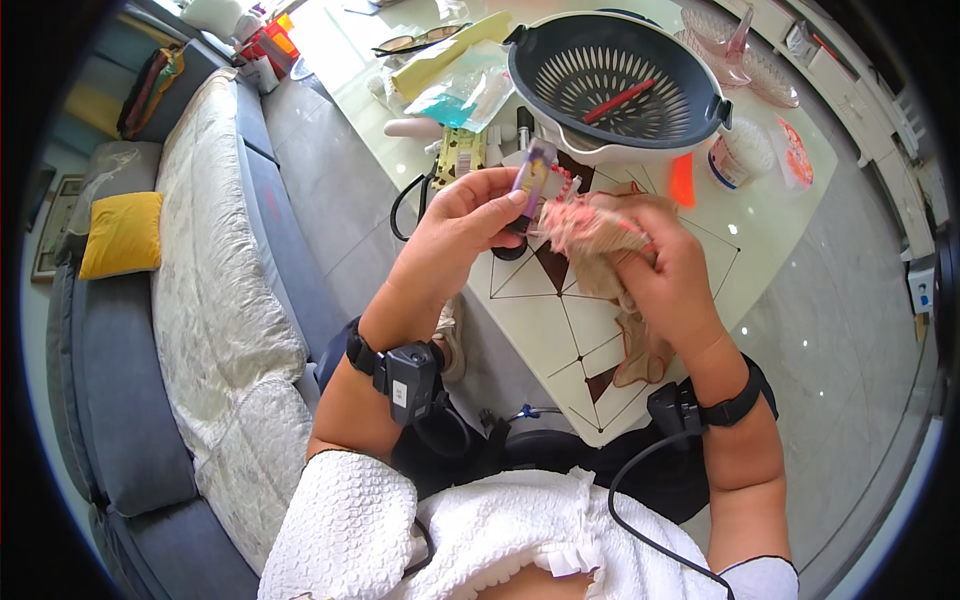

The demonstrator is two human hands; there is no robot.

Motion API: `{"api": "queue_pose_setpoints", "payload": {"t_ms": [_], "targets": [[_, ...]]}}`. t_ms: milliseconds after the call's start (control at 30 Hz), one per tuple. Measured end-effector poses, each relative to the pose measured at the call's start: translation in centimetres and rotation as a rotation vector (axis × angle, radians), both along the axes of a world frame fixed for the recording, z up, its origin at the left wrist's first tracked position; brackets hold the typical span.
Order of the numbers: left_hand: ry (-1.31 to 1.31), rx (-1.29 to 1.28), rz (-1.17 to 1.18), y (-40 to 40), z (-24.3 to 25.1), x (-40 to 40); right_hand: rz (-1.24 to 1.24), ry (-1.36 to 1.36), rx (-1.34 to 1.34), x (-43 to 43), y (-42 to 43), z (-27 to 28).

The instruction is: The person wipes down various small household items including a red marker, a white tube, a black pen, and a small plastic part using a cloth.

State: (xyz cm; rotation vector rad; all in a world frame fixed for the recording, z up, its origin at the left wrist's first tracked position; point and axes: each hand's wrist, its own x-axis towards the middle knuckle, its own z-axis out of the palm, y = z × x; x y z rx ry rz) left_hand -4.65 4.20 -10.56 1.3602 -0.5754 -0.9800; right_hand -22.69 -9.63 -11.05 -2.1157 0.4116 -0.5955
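Observation:
Pinched between the thumb and fingers of my left hand (480, 210) is a small purple translucent bottle or tube (535, 176) with a dark lower end. A crumpled beige and pink cloth (596, 232) is bunched in my right hand (664, 259), beside the purple item. The cloth is blurred, so I cannot tell whether it touches that item. Part of the beige fabric (641, 352) hangs onto the white patterned table (536, 319). Pink beads (562, 180) show just behind the purple item. Under my left fingers sits a round black object (510, 249), partly hidden.
Beyond my hands stands a dark grey colander (547, 75) in a white bowl, a red stick-like item (619, 101) inside. A tub of cotton swabs (742, 154) and pink glass dish (731, 56) are right. A plastic packet (465, 86) and yellow pack (459, 154) lie left. A sofa (225, 300) runs alongside.

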Motion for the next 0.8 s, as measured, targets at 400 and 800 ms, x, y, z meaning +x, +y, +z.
{"api": "queue_pose_setpoints", "payload": {"t_ms": [400, 800], "targets": [[-0.022, -0.155, -0.069, 0.6, -0.6, -2.9, 0.000, -0.284, -0.871, 2.0, 1.3, 0.0], [-0.224, -0.215, 0.019, 1.1, 0.1, -1.8, -0.171, -0.376, 0.248, 1.5, 0.1, 0.5]]}}
